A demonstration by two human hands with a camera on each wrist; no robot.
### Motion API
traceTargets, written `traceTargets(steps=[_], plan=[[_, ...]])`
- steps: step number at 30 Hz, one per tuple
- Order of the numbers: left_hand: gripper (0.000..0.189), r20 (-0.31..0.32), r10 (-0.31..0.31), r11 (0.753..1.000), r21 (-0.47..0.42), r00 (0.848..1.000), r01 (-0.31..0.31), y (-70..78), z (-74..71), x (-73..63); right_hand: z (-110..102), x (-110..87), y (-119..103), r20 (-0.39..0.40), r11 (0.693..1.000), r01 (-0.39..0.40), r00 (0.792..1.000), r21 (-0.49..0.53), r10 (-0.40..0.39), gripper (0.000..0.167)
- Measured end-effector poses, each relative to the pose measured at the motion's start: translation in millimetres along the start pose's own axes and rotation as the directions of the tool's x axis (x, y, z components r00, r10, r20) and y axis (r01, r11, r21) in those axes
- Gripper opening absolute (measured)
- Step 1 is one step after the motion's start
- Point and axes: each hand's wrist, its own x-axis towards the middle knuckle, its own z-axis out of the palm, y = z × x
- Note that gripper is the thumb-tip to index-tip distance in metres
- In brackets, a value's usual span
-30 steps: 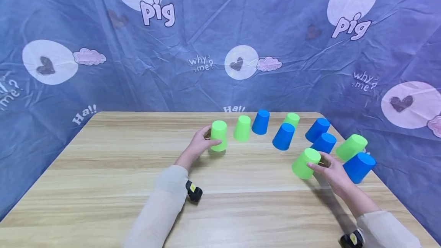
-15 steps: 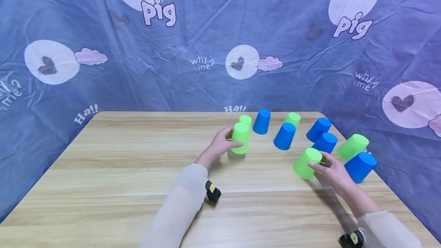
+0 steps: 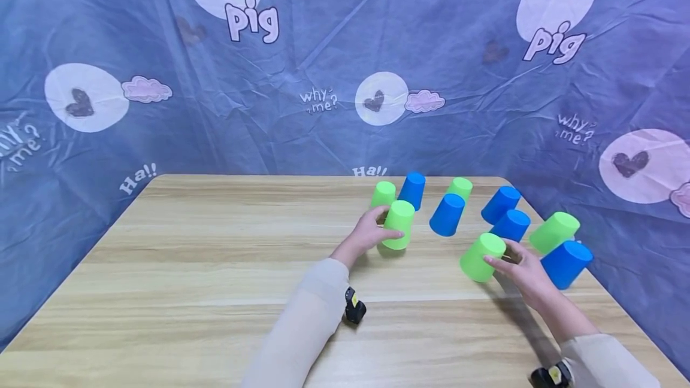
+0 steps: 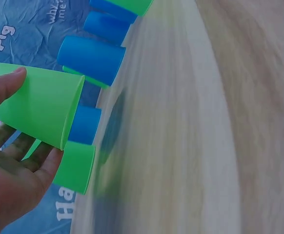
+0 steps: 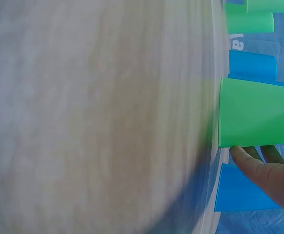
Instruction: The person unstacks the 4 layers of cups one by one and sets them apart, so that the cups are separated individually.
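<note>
My left hand grips an upside-down green cup, its thumb on the near side and its fingers behind. In the left wrist view that green cup sits between the thumb and the spread fingers, its rim close over the table. Another upside-down green cup and a blue cup stand just behind it. Over on the right, my right hand holds a second green cup by its side. The right wrist view shows that green cup with its rim at the tabletop and fingers underneath in the picture.
Beyond the hands stand more upside-down cups: a blue cup, a green cup and a blue cup. By the right edge are a green cup and a blue cup. A printed blue cloth hangs behind the wooden table.
My left hand has carried its green cup to the right and slightly nearer, past the front of another green cup. The right hand stays where it was with its cup.
</note>
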Motion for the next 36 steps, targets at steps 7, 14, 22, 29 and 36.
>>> traceTargets(steps=[7,14,22,29,36], plan=[[0.063,0.034,0.019,1.0,0.0,0.999,-0.019,1.1,12.5,-1.9,1.8,-5.3,-11.4,0.013,1.0,0.004,1.0,-0.005,-0.004,0.069],[0.059,0.044,0.016,0.999,0.033,0.999,-0.018,-4.6,22.6,0.1,1.2,-7.1,-14.1,0.03,0.999,0.026,0.999,-0.037,-0.025,0.071],[0.061,0.051,-0.017,0.997,0.077,0.999,0.013,-6.2,33.1,0.1,0.5,-6.7,-13.5,0.031,0.998,0.025,0.999,-0.053,-0.023,0.071],[0.06,0.052,0.002,0.995,0.102,0.999,-0.007,-7.1,38.9,3.4,-1.0,-5.1,-9.6,0.018,0.999,0.016,1.0,-0.047,-0.015,0.071],[0.058,0.065,0.024,0.992,0.122,0.998,-0.032,-3.5,42.8,6.2,-0.1,-4.1,-6.7,0.013,1.0,0.019,1.0,-0.001,-0.019,0.07]])
